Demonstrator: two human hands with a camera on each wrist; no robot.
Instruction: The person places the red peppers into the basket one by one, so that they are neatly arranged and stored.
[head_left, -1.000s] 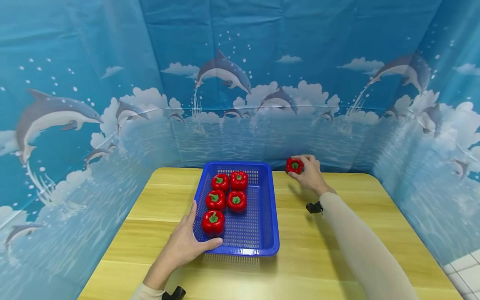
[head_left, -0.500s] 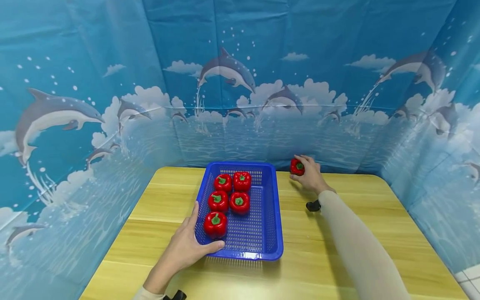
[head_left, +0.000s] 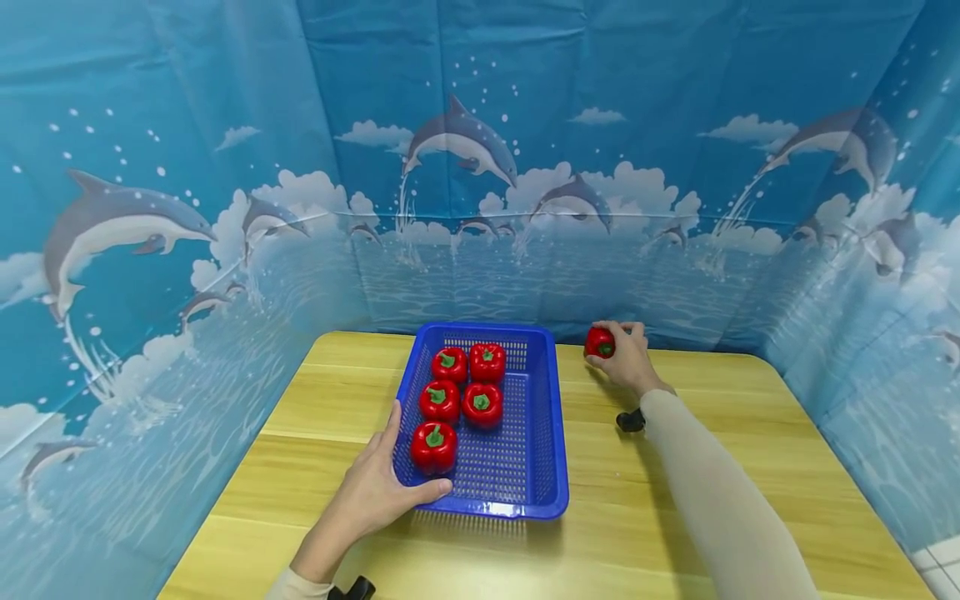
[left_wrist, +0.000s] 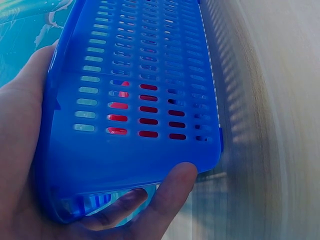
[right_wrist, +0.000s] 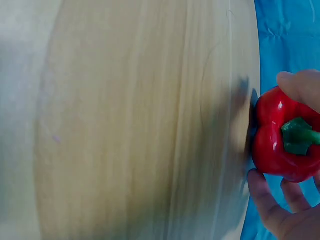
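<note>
A pale wooden worktop (head_left: pixel 675 500) stands inside blue dolphin-print sheeting (head_left: pixel 225 125). On it sits a perforated blue plastic basket (head_left: pixel 536 467) with five glossy red peppers (head_left: pixel 433 445). The left hand (head_left: pixel 371 492) grips its near corner, thumb curled along the rim. By the far edge, the right hand (head_left: pixel 630 360) clasps another red pepper (head_left: pixel 599 342), partly hidden by fingers.

wooden table (head_left: pixel 720 467), dolphin-print backdrop (head_left: pixel 225 125)
</note>
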